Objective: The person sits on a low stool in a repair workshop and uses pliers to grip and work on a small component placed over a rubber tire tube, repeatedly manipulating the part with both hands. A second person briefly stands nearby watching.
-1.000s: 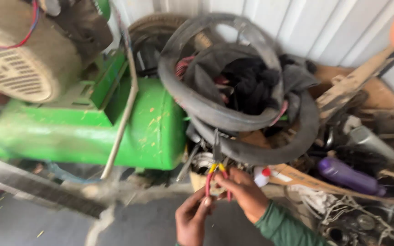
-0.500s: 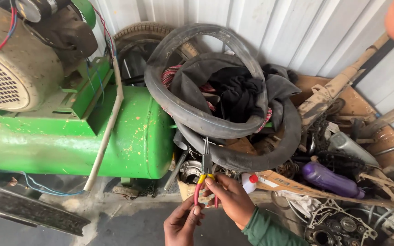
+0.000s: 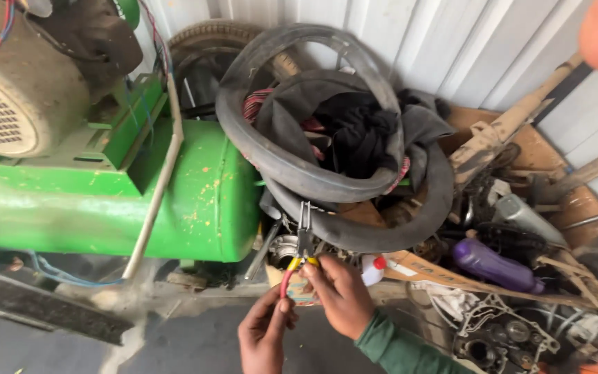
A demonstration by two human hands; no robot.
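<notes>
Head view: pliers (image 3: 303,239) before inner tubes (image 3: 327,173)

Both hands are up at the bottom of the view, close together. Left hand (image 3: 266,338) rises with fingers pinched at the tips. Right hand (image 3: 339,294), green-sleeved forearm angling in from the lower right, curls its fingers shut just above the left.

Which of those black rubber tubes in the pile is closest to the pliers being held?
The lower rubber tube, curving under the pile: the pliers in the right hand point up at it. The upper loop sits higher, against the wall.
</notes>
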